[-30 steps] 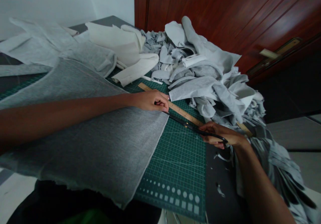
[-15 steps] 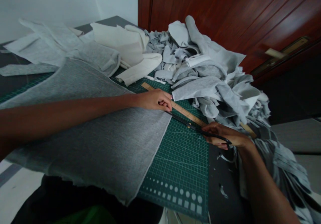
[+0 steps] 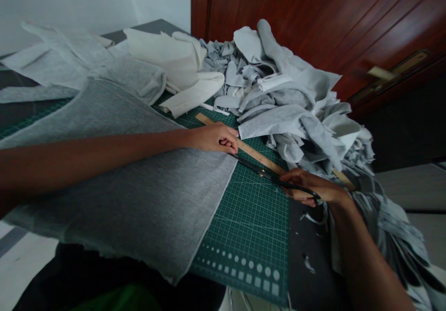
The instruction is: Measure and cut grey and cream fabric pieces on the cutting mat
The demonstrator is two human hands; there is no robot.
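A grey piece of fabric [image 3: 139,199] lies across the green cutting mat [image 3: 251,222] and hangs over the table's front edge. My left hand [image 3: 218,137] is closed in a pinch on the fabric's far right corner. In my right hand [image 3: 303,186] is a pair of black-handled scissors [image 3: 266,174], fingers in the loops. Its blades point left to that corner, the tips close under my left fingers; whether they are parted I cannot tell. Just beyond the blades a wooden ruler [image 3: 258,155] rests on the mat, partly hidden by my left hand.
Grey and white fabric scraps [image 3: 289,102] are heaped at the back right. Cream fabric [image 3: 167,60] and pale grey pieces [image 3: 62,64] lie at the back left. More grey strips [image 3: 390,232] hang at the right edge. A brown door [image 3: 296,13] stands behind the table.
Both hands, the scissors and the fabric hold nearly the same place. The whole view has shifted very slightly.
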